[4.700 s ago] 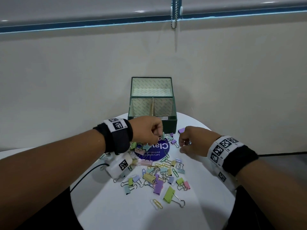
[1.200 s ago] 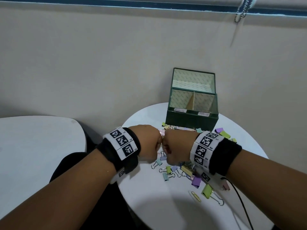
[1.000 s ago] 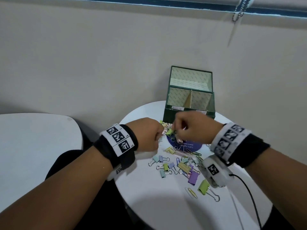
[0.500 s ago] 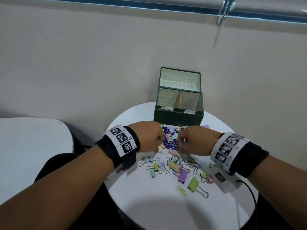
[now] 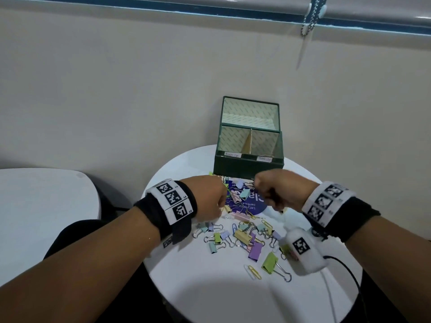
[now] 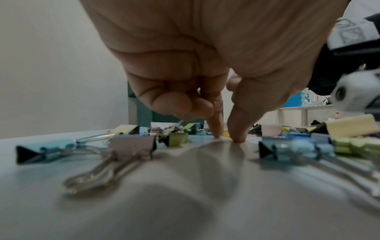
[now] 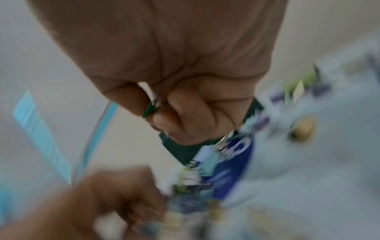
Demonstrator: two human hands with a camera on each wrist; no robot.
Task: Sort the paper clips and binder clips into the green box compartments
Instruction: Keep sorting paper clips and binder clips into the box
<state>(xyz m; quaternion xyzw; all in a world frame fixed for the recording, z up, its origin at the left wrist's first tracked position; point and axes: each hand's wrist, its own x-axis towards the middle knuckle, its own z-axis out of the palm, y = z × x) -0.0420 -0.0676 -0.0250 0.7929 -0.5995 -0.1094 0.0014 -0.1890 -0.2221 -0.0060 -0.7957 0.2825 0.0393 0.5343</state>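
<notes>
The green box (image 5: 249, 164) stands open at the back of the round white table (image 5: 210, 290), its two front compartments labelled. Pastel binder clips (image 5: 255, 250) and paper clips (image 5: 254, 271) lie scattered in front of it. My left hand (image 5: 221, 202) is down at the pile's left edge. In the left wrist view its thumb and forefinger (image 6: 226, 137) touch the tabletop and pinch a small yellow clip (image 6: 225, 134). My right hand (image 5: 258, 186) hovers just before the box front, fingers curled. The blurred right wrist view shows that hand (image 7: 157, 112) holding a green paper clip (image 7: 150, 109).
A round blue sticker (image 5: 253, 205) lies under the clips. The right wrist camera (image 5: 303, 250) and its cable (image 5: 345, 268) hang over the table's right side. A second white table (image 5: 46, 206) stands to the left. A wall rises directly behind the box.
My right hand has risen from the pile toward the box front with the green paper clip. My left hand has stayed low at the pile. The head view has shifted slightly.
</notes>
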